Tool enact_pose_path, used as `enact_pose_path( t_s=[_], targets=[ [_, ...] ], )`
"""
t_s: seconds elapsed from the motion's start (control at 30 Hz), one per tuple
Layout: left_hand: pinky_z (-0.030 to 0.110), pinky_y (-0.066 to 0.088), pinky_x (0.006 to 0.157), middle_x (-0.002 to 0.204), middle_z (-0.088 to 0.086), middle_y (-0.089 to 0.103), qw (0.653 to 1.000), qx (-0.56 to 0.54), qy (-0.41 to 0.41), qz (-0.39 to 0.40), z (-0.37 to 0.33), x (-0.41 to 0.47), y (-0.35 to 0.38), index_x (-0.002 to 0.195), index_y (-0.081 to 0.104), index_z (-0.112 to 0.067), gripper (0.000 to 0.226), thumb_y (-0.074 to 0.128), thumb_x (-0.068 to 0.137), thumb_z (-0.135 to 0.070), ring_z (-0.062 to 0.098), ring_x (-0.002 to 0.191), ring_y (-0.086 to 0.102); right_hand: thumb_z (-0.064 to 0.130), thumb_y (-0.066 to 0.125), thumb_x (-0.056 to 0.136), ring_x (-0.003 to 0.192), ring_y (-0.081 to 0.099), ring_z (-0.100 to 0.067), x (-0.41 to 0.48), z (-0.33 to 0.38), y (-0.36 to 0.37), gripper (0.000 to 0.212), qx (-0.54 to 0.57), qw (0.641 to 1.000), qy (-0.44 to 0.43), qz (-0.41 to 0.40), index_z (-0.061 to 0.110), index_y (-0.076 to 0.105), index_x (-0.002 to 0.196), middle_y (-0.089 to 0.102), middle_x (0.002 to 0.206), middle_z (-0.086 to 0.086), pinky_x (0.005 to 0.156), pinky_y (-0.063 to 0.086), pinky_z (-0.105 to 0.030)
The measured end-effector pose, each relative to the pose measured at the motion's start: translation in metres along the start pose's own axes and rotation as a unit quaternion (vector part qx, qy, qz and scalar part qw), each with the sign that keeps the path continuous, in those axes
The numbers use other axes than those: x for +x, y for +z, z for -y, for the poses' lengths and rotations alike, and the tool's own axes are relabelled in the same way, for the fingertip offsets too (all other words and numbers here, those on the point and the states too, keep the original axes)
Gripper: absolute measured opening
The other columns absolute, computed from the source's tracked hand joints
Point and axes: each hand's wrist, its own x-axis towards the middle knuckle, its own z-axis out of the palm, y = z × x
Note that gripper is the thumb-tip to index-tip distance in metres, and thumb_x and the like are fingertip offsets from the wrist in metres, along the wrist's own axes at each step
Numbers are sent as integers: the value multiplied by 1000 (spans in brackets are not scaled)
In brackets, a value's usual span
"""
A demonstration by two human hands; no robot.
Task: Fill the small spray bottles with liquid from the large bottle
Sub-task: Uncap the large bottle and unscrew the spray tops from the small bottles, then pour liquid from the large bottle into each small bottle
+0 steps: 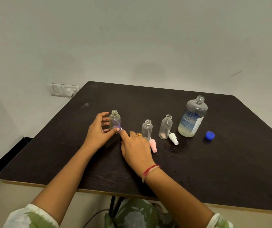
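Seemingly light, slick plastic: left hand gripped small spray bottle mid-body, safest hold; right hand grip unclear.

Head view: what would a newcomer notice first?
Mid-table, the left hand grips the leftmost small bottle, while the right hand rests by its base. To the right, the uncapped large bottle stands with pale liquid low inside, its blue cap beside it on the dark table.
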Motion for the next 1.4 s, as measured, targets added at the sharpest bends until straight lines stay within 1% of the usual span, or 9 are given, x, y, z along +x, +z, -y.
enact_pose_path(
  t_s=[0.2, 0.37, 0.53, 0.63, 0.73, 0.93, 1.17, 1.27, 1.4],
  targets=[
    [19, 50, 85, 119, 0, 57, 1000, 15, 9, 6, 0, 0, 0, 132, 43, -17, 67, 79, 76, -15, 10, 108, 58, 32, 81, 62, 55, 60, -19, 0, 1, 1, 46, -19, 1000, -9, 9, 19, 70, 105, 62, 64, -1, 43, 29, -24],
    [27, 47, 90, 121, -5, 53, 998, 43, 33, -17, -1, -1, 1, 137, 39, -19, 73, 79, 75, -17, 10, 115, 51, 30, 65, 83, 74, 63, -25, -4, -1, -15, 40, 103, 994, 3, 40, 17, 58, 119, 65, 87, -4, 53, 44, -32],
    [24, 41, 87, 118, -10, 51, 986, 76, 117, -90, -11, -12, -2, 131, 46, -24, 64, 67, 73, -41, 13, 113, 47, 29, 67, 81, 71, 63, -15, -12, -13, -49, 31, 183, 982, 15, -47, 23, 61, 111, 65, 90, 6, 52, 41, -24],
    [39, 47, 88, 116, -9, 50, 970, 92, 169, -145, -21, -18, -2, 126, 50, -19, 55, 60, 76, -42, 11, 109, 46, 22, 64, 86, 86, 62, -13, -17, -35, -61, 32, 262, 960, 18, -102, 18, 60, 117, 64, 104, 3, 68, 52, -27],
    [46, 46, 87, 115, -7, 49, 950, 106, 223, -190, -41, -28, 8, 121, 53, -14, 45, 59, 81, -34, 8, 106, 43, 19, 61, 88, 103, 56, -12, -26, -66, -66, 34, 299, 940, 22, -162, 15, 57, 122, 56, 115, -2, 84, 51, -31],
    [32, 40, 88, 108, -18, 42, 937, 52, 323, -122, -94, -71, 79, 115, 51, -20, 37, 62, 80, -27, 3, 101, 43, 13, 64, 85, 113, 45, -15, -41, -146, -67, 40, 265, 902, 173, -293, 14, 52, 123, 42, 121, -7, 93, 46, -41],
    [23, 32, 107, 124, -13, 45, 955, -14, 297, 2, -124, -76, 156, 122, 46, -20, 44, 63, 81, -26, 12, 128, 41, 20, 67, 85, 110, 50, -25, -44, -228, -49, 36, 274, 874, 372, -154, 18, 57, 119, 40, 120, -2, 94, 41, -33],
    [22, 27, 111, 128, -11, 44, 951, -9, 310, -1, -126, -73, 167, 123, 48, -16, 46, 64, 82, -25, 14, 136, 33, 30, 71, 84, 111, 48, -16, -47, -236, -45, 39, 338, 856, 373, -120, 21, 57, 119, 39, 120, 4, 97, 44, -35],
    [21, 28, 111, 130, -8, 44, 957, 2, 288, -43, -115, -65, 158, 124, 48, -16, 46, 62, 82, -28, 13, 138, 31, 37, 75, 78, 118, 42, -7, -39, -226, -42, 63, 424, 835, 337, -98, 24, 46, 132, 39, 132, 4, 96, 35, -20]
  ],
)
